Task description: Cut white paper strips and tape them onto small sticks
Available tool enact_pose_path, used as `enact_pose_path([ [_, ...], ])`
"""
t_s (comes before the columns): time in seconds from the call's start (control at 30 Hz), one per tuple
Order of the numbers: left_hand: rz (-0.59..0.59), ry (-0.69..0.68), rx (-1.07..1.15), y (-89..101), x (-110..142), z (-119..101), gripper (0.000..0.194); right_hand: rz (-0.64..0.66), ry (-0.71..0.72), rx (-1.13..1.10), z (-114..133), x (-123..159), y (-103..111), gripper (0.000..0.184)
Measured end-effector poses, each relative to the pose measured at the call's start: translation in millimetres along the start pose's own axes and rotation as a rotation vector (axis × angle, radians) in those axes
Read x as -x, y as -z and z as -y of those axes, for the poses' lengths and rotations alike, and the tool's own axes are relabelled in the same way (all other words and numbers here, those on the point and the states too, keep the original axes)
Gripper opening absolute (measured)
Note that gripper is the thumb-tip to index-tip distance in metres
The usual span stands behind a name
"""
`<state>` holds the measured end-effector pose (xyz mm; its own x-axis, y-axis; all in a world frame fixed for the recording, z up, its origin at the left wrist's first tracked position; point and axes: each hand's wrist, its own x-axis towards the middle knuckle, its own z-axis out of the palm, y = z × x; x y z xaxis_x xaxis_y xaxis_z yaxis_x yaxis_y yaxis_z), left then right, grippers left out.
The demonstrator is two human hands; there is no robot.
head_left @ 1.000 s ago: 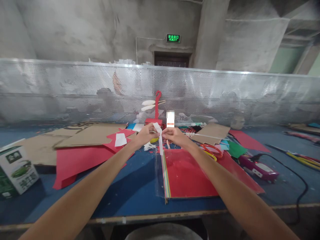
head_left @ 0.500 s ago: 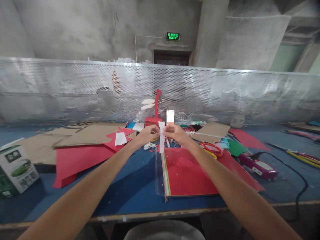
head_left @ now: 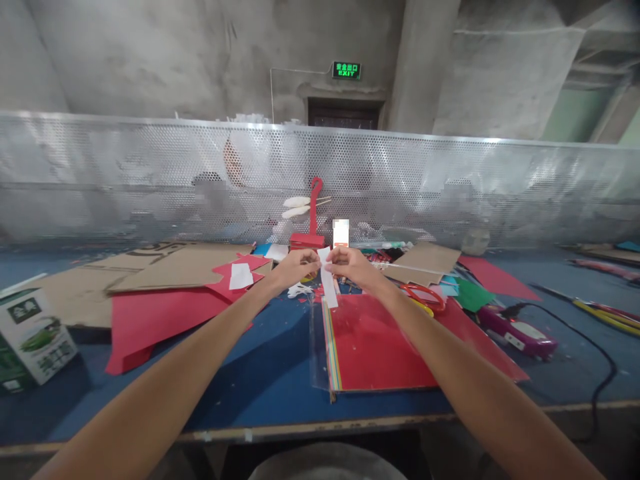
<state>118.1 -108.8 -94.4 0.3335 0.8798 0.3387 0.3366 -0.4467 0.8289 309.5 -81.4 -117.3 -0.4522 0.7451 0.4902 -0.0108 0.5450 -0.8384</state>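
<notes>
A narrow white paper strip (head_left: 329, 291) hangs between my two hands, its lower end tilted to the right over the red sheets. My right hand (head_left: 350, 265) pinches it near the upper part between thumb and fingers. My left hand (head_left: 299, 268) has its fingertips pinched at the strip's left edge. Below lies a stack of coloured paper (head_left: 385, 347) in a clear sleeve, red side up. Behind the hands stand a red paper piece with a hooked upright (head_left: 314, 213) and a lit phone (head_left: 341, 233).
Brown cardboard (head_left: 175, 270) and red paper (head_left: 160, 320) lie left, by a green-and-white carton (head_left: 37, 340). On the right are red-handled scissors (head_left: 425, 297), a purple corded device (head_left: 520, 335) and pliers (head_left: 595, 313). A perforated metal panel (head_left: 150, 180) runs along the back.
The strip has swung from leaning left at its top, through upright, to its lower end slanting right. Both hands stay close together at nearly the same place.
</notes>
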Motion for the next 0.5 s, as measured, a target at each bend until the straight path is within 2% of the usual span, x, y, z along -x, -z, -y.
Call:
enact_pose_path([
  [0.33,0.008,-0.053,0.045,-0.7,-1.7,4.4,0.027,-0.012,-0.013,0.113,3.4,-0.8,0.0,0.025],
  [0.5,0.008,-0.052,0.04,-0.2,-2.2,7.1,0.026,-0.011,-0.059,0.1,7.9,0.3,-0.2,0.025],
])
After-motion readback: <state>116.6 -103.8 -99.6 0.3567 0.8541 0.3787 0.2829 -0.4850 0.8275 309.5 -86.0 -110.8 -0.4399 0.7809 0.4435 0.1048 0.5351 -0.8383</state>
